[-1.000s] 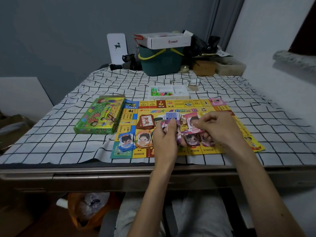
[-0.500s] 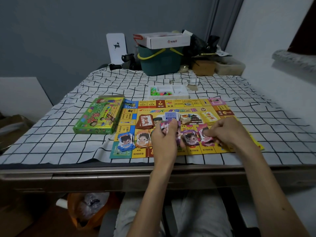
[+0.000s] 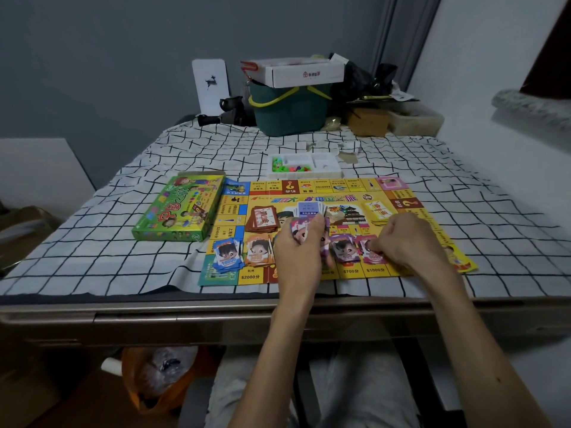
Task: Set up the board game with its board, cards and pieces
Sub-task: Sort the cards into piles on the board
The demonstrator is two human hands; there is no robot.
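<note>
The board [image 3: 349, 184] lies flat on the checked cloth [image 3: 92, 242] at the near edge of the table. The left hand [image 3: 298, 251] is curled round a stack of notes [image 3: 304, 231], held upright above the board's near middle. The right hand [image 3: 408, 242], fingers curled, pinches the pink pile [image 3: 372, 257] near the board's near right. Blue [image 3: 227, 254], orange [image 3: 259, 253] and purple [image 3: 344, 250] piles sit in the same row. The green box [image 3: 179, 208] lies left of the board and the white tray [image 3: 304, 166] of pieces just beyond its far edge.

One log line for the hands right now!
left hand: grips card stack | right hand: pinches pink pile on board
</note>
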